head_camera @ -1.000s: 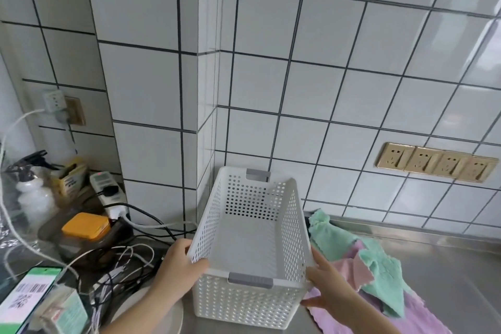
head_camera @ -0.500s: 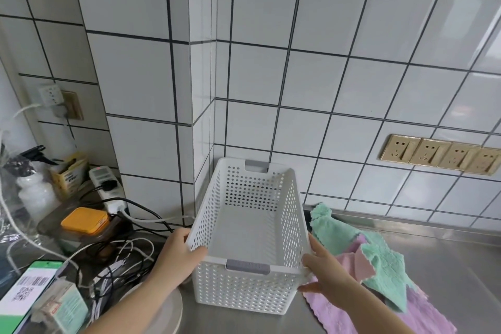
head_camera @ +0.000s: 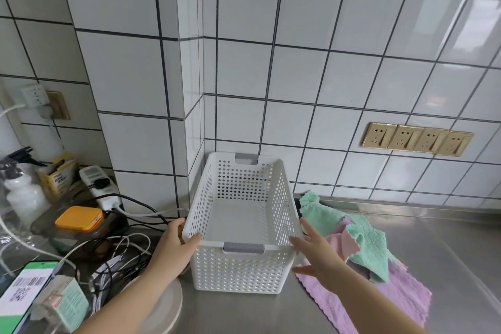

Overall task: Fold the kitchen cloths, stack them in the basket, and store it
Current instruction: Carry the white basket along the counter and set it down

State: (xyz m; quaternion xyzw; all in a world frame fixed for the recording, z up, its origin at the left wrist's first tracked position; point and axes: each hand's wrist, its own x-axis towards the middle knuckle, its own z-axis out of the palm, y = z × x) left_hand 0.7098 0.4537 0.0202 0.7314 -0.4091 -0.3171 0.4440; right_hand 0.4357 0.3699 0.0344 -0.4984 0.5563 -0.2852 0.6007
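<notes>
Half the purple cloth hidden under green cloths.

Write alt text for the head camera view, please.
A person's left hand grips the near left corner of an empty white perforated basket on a steel counter, while the right hand is open beside it. Crumpled green, pink and purple cloths lie to the right.

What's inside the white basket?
Nothing: the white basket shows only its bare floor and holey walls. The near wall hides a thin strip of floor. The cloths lie beside it.
</notes>
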